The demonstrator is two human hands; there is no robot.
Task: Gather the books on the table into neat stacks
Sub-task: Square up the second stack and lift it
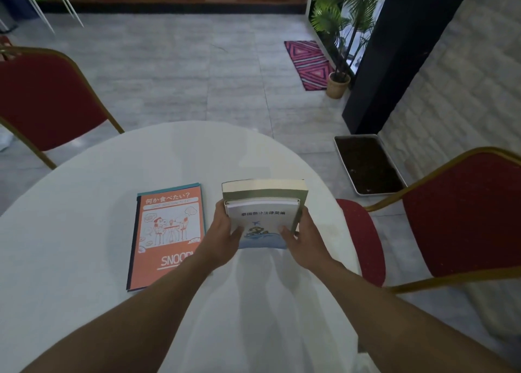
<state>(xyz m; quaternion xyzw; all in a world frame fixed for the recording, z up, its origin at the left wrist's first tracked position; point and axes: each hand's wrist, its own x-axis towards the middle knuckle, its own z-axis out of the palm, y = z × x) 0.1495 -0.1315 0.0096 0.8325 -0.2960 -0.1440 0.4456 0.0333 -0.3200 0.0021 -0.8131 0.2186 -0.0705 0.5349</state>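
Thick olive book (pixel 248 195) under white paperback (pixel 262 217), which left hand (pixel 225 226) & right hand (pixel 303 233) grip; forearm hides corner of orange notebook (pixel 166 231) to its left.

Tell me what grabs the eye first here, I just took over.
The left hand and the right hand grip a stack near the middle of the white round table: a white book on a thicker olive book. Left of it an orange Snoopy notebook lies flat. Red chairs stand at both sides.
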